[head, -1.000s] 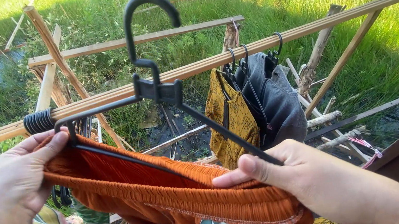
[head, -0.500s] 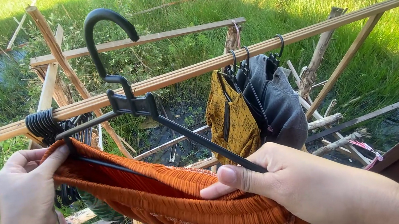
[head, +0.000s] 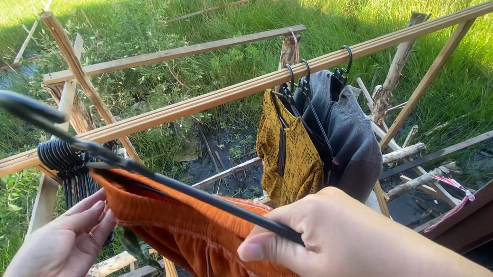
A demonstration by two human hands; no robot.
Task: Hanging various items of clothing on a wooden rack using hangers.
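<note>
Before the wooden rail (head: 239,90), right hand (head: 334,242) grips the black hanger (head: 155,178); left hand (head: 61,251) open beside orange cloth (head: 189,232)

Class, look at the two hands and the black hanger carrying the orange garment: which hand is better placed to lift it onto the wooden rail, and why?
Probably the right hand: it grips the black hanger bearing the orange garment. The left hand is open, only touching the cloth's edge, below the wooden rail.

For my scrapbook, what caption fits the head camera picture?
Right hand grips a black hanger carrying orange cloth, left hand beside it, by a wooden rail.
</note>
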